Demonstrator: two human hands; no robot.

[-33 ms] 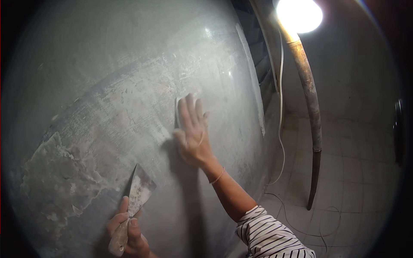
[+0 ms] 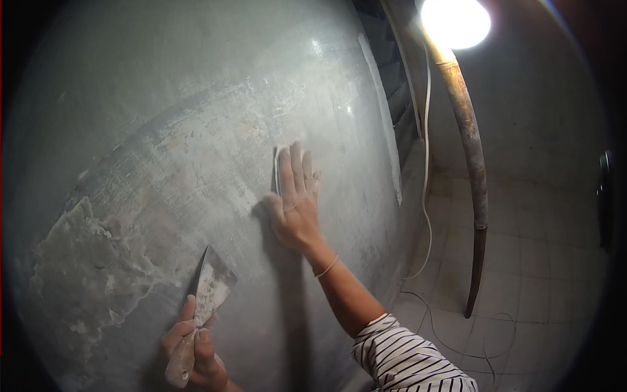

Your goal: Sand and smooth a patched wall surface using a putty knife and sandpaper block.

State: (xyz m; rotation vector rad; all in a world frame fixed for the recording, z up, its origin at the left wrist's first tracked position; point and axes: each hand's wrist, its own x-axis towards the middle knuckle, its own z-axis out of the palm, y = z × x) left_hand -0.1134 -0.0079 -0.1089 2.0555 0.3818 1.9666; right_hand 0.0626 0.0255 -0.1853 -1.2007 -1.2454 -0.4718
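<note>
My left hand [image 2: 192,353] grips a scraper [image 2: 215,284] by its pale, stained handle, the metal blade pointing upward and spattered with pale residue, at the lower middle of the view. Higher and to the right, my right hand [image 2: 294,202] lies with stretched fingers on a thin pale sheet or pad [image 2: 279,157], pressing it against the grey plastered wall [image 2: 163,163]. Much of that pad is hidden under my fingers. Left of my hands, a rough, flaking patch [image 2: 91,268] marks the wall, with scuffed streaks running up toward the middle.
A bamboo pole [image 2: 470,144] stands at the right with a bright lamp [image 2: 455,21] at its top. A white cord [image 2: 427,130] hangs beside it to the tiled floor [image 2: 529,281]. A dark louvred opening [image 2: 398,85] edges the wall; a dark object [image 2: 604,199] sits at far right.
My right hand and the pad have shifted slightly to the right along the wall. The scraper in my left hand is almost unmoved.
</note>
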